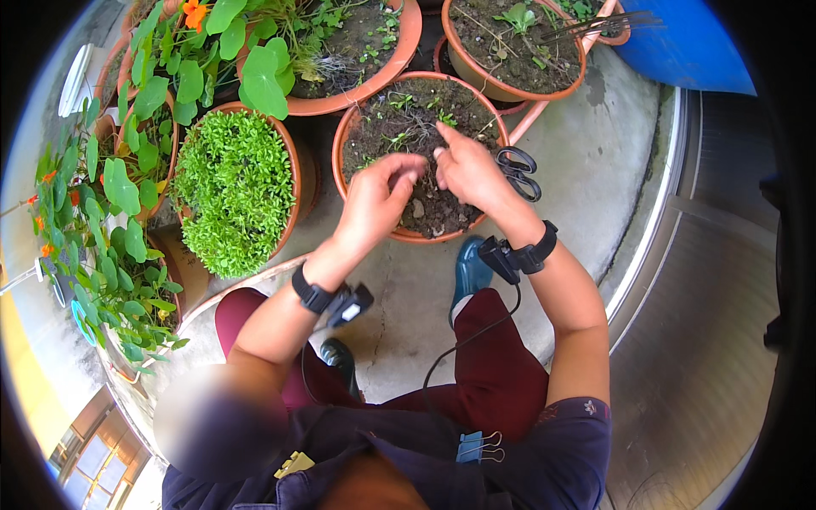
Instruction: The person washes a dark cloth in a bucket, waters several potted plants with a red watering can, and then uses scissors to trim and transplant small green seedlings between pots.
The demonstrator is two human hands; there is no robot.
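Note:
Both of my hands are over a round terracotta-coloured pot (pixel 339 137) filled with dark soil and a few small green seedlings (pixel 396 139). My left hand (pixel 382 197) is above the soil's left part, its thumb and fingers curled close together; whether something thin is between them cannot be told. To the right, my right hand (pixel 468 167) points its index finger at a small seedling (pixel 446 118), and its other fingers are bent. Pale roots (pixel 417 124) lie on the soil between the seedlings. Black-handled scissors (pixel 519 172) rest at the pot's right rim, beside my right wrist.
A pot of dense green sprouts (pixel 233 191) stands to the left, with trailing nasturtiums (pixel 121 185) beyond it. Two larger soil pots, one with a leafy plant (pixel 517 18), stand behind. A metal hand fork (pixel 602 24) lies across a rim near a blue container (pixel 692 44).

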